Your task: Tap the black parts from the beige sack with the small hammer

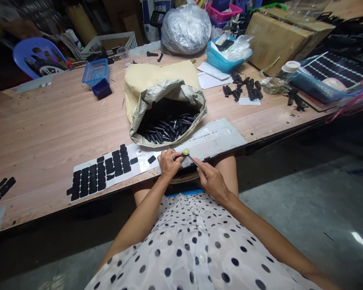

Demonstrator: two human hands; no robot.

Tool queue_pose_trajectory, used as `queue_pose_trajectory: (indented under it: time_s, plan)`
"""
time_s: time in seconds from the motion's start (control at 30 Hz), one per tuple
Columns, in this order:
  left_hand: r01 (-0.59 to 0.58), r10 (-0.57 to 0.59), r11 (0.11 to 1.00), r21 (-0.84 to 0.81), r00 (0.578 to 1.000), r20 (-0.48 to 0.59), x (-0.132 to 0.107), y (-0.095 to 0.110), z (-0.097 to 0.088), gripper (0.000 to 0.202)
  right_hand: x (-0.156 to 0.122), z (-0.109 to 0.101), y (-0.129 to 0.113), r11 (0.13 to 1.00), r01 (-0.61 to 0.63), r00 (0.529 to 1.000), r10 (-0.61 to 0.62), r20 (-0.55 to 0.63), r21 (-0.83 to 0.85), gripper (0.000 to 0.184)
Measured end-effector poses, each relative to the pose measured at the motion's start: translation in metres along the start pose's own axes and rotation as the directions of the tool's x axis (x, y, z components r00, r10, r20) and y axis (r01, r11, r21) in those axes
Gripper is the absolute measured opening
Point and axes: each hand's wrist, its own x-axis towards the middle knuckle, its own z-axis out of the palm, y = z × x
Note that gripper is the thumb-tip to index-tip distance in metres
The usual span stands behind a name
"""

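Observation:
Close to the table's front edge, my left hand [169, 164] pinches a small black piece [177, 157], mostly covered by the fingers. My right hand [212, 178] is closed around a thin metal-looking tool [194, 160], whose exact kind I cannot make out. Between the two hands sits a small yellow-green round thing [185, 152], at the tip of the tool. Just behind them a woven sack [136, 121] lies on its side, its mouth facing me, with many slim black plastic parts [169, 129] inside. Left of my left hand, a lone black rectangular pad [151, 159] lies on the table.
Rows of black pads [92, 177] cover a light sheet at the left. A pale board [213, 139] lies under my hands. Behind stand a blue basket [96, 72], a cardboard box [278, 40] and a stuffed plastic bag [186, 28]. Black parts [251, 88] lie scattered right.

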Motion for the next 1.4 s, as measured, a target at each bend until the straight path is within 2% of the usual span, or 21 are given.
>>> queue_pose_trajectory:
  time_s: [0.07, 0.2, 0.3, 0.43, 0.6, 0.73, 0.87, 0.97, 1.1, 1.23, 1.33, 1.4]
  plan:
    - [-0.004, 0.004, 1.000, 0.001, 1.000, 0.013, 0.003, -0.001, -0.001, 0.013, 0.001, 0.002, 0.003, 1.000, -0.011, 1.000, 0.011, -0.002, 0.026, 0.045]
    - [0.001, 0.000, 1.000, -0.007, 0.997, 0.078, 0.011, -0.004, -0.006, 0.011, 0.009, -0.003, 0.009, 0.994, -0.020, 0.993, 0.033, -0.115, 0.109, 0.045]
    - [0.022, -0.022, 1.000, 0.000, 0.995, 0.099, 0.014, -0.003, -0.009, 0.012, 0.015, -0.009, 0.015, 0.985, -0.076, 0.982, 0.102, -0.162, 0.158, 0.043]
    - [0.038, -0.039, 0.999, 0.019, 0.994, 0.099, 0.012, 0.001, -0.010, 0.015, 0.017, -0.011, 0.024, 0.965, -0.163, 0.965, 0.200, -0.172, 0.207, 0.044]
    - [0.050, -0.053, 0.998, 0.044, 0.995, 0.083, 0.013, 0.002, -0.009, 0.018, 0.017, -0.009, 0.033, 0.962, -0.187, 0.958, 0.224, -0.178, 0.201, 0.046]
    - [0.060, -0.060, 0.998, 0.009, 0.995, 0.085, 0.017, -0.003, -0.010, 0.017, 0.020, -0.011, 0.037, 0.978, -0.174, 0.955, 0.197, -0.221, 0.119, 0.046]
    - [0.093, -0.079, 0.987, -0.132, 0.991, 0.107, 0.020, -0.009, -0.015, 0.019, 0.033, -0.015, 0.046, 0.986, -0.135, 0.951, 0.100, -0.294, -0.102, 0.046]
    - [0.088, -0.062, 0.969, -0.229, 0.991, 0.117, 0.020, -0.010, -0.019, 0.020, 0.049, -0.017, 0.060, 0.941, -0.171, 0.947, 0.076, -0.312, -0.291, 0.044]
    - [0.105, -0.075, 0.961, -0.257, 0.989, 0.124, 0.019, -0.010, -0.022, 0.019, 0.073, -0.019, 0.080, 0.873, -0.163, 0.957, 0.027, -0.289, -0.459, 0.042]
    - [0.103, -0.069, 0.962, -0.254, 0.988, 0.138, 0.016, -0.009, -0.023, 0.019, 0.085, -0.020, 0.079, 0.853, -0.193, 0.959, 0.059, -0.277, -0.484, 0.041]
    - [0.088, -0.055, 0.967, -0.240, 0.989, 0.139, 0.015, -0.009, -0.025, 0.021, 0.081, -0.020, 0.062, 0.881, -0.191, 0.958, 0.072, -0.276, -0.434, 0.038]
    - [0.079, -0.048, 0.969, -0.235, 0.990, 0.136, 0.014, -0.007, -0.026, 0.022, 0.075, -0.018, 0.046, 0.926, -0.115, 0.974, 0.034, -0.224, -0.359, 0.037]
